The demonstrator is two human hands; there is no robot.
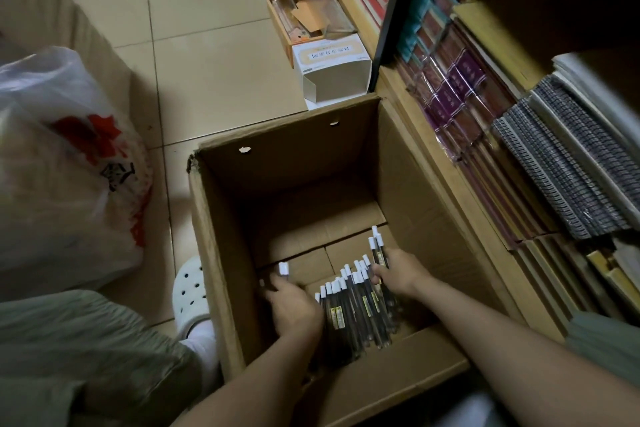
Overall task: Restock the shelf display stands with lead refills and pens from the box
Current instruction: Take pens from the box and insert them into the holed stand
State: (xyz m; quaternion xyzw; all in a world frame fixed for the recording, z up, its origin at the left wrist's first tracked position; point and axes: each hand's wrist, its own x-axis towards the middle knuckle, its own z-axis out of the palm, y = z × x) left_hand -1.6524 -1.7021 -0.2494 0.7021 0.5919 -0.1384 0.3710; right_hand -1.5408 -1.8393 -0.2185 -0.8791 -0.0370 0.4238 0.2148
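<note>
Dim, soft picture; box (311, 184) interior shadowed, edges bowed, perhaps slightly blurred.

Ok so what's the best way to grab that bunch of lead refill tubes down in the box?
Probably from above, around the dark mid-length of the lead refill tubes, one hand on each long side. They lie flat and parallel on the floor of the cardboard box, white caps pointing away, so squeezing sideways should gather them.

The left hand (292, 302) hid whatever its fingers held beyond one white cap (283, 268). Under the right hand (398, 270), the tubes' (353, 308) lower ends vanished in shadow, their yellow labels too small to read.
</note>
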